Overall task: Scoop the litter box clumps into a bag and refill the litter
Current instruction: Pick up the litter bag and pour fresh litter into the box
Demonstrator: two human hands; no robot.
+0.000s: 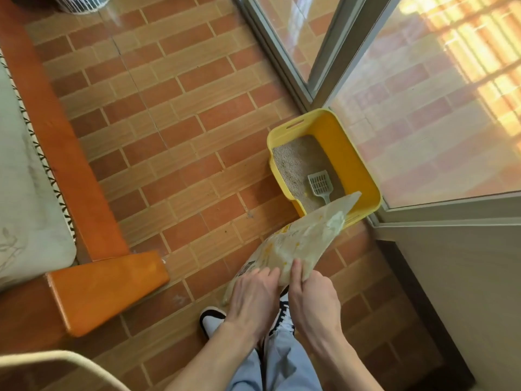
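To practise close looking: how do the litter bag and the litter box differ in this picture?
The litter bag is soft, pale and crinkled; the litter box is rigid bright yellow. The bag is held tilted by the left hand and right hand; the box sits on the floor. Both carry yellow.

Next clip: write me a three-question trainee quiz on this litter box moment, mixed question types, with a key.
1. True or false: the grey slotted plastic scoop lies inside the yellow plastic litter box.
2. Which hands hold the pale crinkled litter bag?
A. left hand only
B. right hand only
C. both
3. Fill in: the bag's far end reaches over the box's ____ rim.

Key:
1. True; it rests on the grey litter.
2. C; both grip the bag's near end.
3. Near.
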